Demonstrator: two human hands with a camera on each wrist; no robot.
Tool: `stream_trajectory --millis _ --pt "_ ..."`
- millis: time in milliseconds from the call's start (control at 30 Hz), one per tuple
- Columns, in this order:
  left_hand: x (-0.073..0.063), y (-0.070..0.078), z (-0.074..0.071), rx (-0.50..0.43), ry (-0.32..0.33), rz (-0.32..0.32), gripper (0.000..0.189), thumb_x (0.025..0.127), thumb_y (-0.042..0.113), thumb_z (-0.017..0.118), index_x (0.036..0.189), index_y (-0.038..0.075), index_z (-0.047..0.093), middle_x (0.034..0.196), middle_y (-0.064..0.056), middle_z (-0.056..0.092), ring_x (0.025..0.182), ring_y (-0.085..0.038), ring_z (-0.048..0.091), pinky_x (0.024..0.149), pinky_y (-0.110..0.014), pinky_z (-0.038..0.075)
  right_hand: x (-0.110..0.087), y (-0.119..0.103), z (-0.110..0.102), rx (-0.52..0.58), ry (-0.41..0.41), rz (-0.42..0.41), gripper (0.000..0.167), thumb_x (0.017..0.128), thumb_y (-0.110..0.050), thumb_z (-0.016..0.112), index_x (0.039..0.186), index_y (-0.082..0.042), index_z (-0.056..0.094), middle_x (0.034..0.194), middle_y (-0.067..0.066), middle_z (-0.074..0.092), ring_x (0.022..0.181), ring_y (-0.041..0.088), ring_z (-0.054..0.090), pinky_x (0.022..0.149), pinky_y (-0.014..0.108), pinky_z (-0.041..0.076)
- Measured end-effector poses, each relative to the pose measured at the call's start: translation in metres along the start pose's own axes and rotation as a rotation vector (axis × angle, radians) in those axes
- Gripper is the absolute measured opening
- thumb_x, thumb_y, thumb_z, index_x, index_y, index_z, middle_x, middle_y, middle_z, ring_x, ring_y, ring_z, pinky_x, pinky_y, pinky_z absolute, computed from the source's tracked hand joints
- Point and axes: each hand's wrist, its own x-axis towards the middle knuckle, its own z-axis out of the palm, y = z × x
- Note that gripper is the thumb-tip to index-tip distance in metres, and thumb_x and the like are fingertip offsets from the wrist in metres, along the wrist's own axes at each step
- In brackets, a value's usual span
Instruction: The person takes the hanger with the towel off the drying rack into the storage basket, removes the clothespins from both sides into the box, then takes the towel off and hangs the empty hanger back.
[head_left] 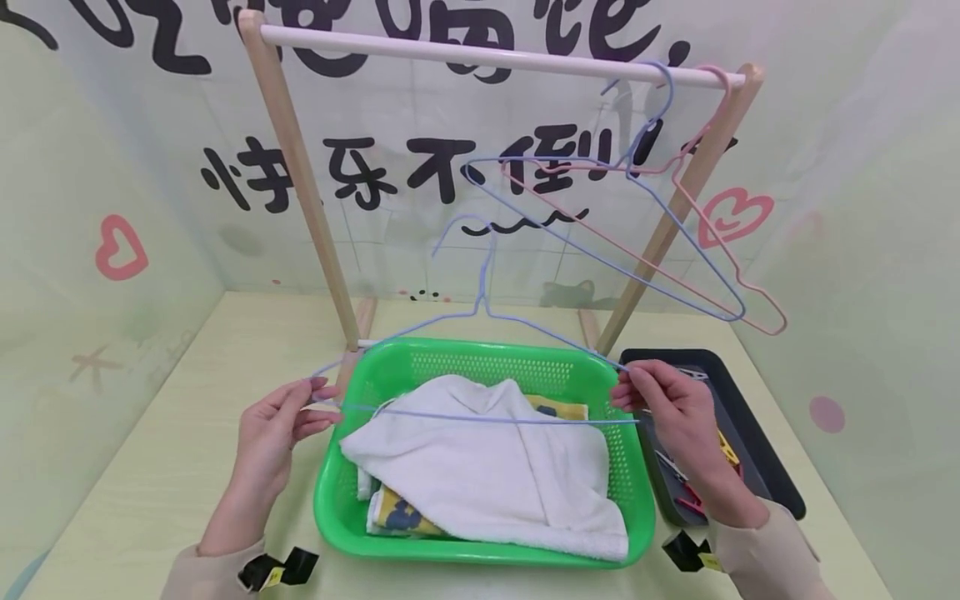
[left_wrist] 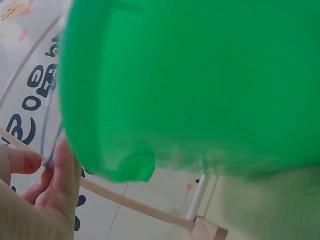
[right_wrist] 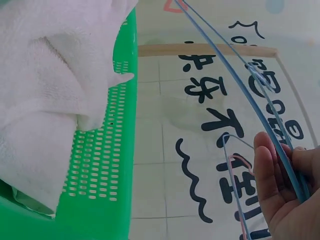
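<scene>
A blue clothes hanger is held level above a green basket, its hook pointing away from me. My left hand pinches its left end; in the left wrist view the thumb and fingers meet on the wire. The right end is gripped by my right hand, and the right wrist view shows thumb and fingers around the wires. Beneath the hanger, a white towel lies rumpled in the basket, over a yellow patterned cloth.
Behind the basket stands a wooden rack with a white rod. Another blue hanger and a pink hanger hang at the rod's right end. Right of the basket, a dark tray holds several clips.
</scene>
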Motion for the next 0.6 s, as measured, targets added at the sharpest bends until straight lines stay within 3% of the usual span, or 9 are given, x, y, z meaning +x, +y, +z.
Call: stream_trajectory --millis 133,233,467,600 --pt "0.003 -0.008 -0.002 0.128 0.15 0.05 0.015 0.094 0.011 0.057 0.097 0.003 0.07 0.09 0.004 0.072 0.076 -0.01 0.069 0.07 -0.019 0.056 0.003 -0.008 -0.005 0.016 0.082 -0.089 0.015 0.095 0.007 0.046 0.096 0.017 0.058 0.082 0.003 0.068 0.069 0.01 0.066 0.066 0.018 0.057" --pt "0.008 -0.017 -0.006 0.209 0.185 0.044 0.02 0.094 0.01 0.057 0.107 -0.004 0.065 0.092 0.01 0.07 0.085 -0.004 0.067 0.077 -0.016 0.054 0.009 -0.015 -0.009 0.041 0.15 -0.133 0.015 0.094 0.007 0.047 0.096 0.016 0.06 0.084 0.004 0.067 0.072 0.011 0.067 0.069 0.017 0.056" --pt "0.016 -0.033 -0.01 0.301 0.136 -0.048 0.046 0.097 0.019 0.054 0.129 -0.013 0.046 0.099 0.02 0.065 0.094 0.004 0.062 0.084 -0.01 0.049 0.032 -0.029 -0.021 0.118 0.324 -0.148 0.017 0.095 -0.001 0.052 0.096 0.012 0.062 0.084 0.008 0.068 0.073 0.014 0.068 0.07 0.02 0.057" --pt "0.018 -0.039 -0.012 0.345 0.063 -0.073 0.052 0.098 0.026 0.05 0.134 -0.01 0.041 0.105 0.023 0.061 0.099 0.006 0.058 0.089 -0.011 0.046 0.044 -0.031 -0.027 0.168 0.375 -0.174 0.017 0.094 -0.001 0.053 0.095 0.013 0.062 0.084 0.011 0.067 0.072 0.016 0.067 0.07 0.021 0.057"
